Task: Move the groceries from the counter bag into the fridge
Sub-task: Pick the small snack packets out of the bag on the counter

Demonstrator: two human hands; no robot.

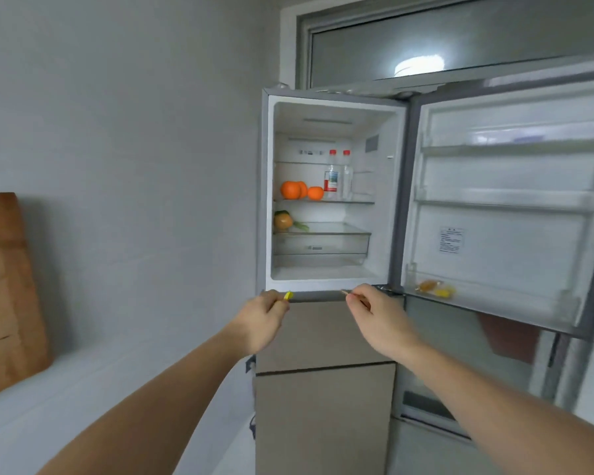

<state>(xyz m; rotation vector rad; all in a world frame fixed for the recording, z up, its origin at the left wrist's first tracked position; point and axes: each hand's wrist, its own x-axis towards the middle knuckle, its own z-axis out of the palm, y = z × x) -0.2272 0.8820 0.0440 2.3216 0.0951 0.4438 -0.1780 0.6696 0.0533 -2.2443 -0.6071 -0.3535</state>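
Your left hand [266, 317] curls its fingers around a small yellow item [288, 295]. Your right hand [374, 317] pinches something thin, too small to identify. Both are raised before the open fridge [333, 282], where oranges [300, 190] and bottles [336, 176] share one shelf.

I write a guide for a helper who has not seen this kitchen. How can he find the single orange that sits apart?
Look into the open grey fridge, on the glass shelf with two clear red-capped bottles. Left of the bottles lie round oranges: a pair pressed together, then one smaller orange alone, nearest the bottles.
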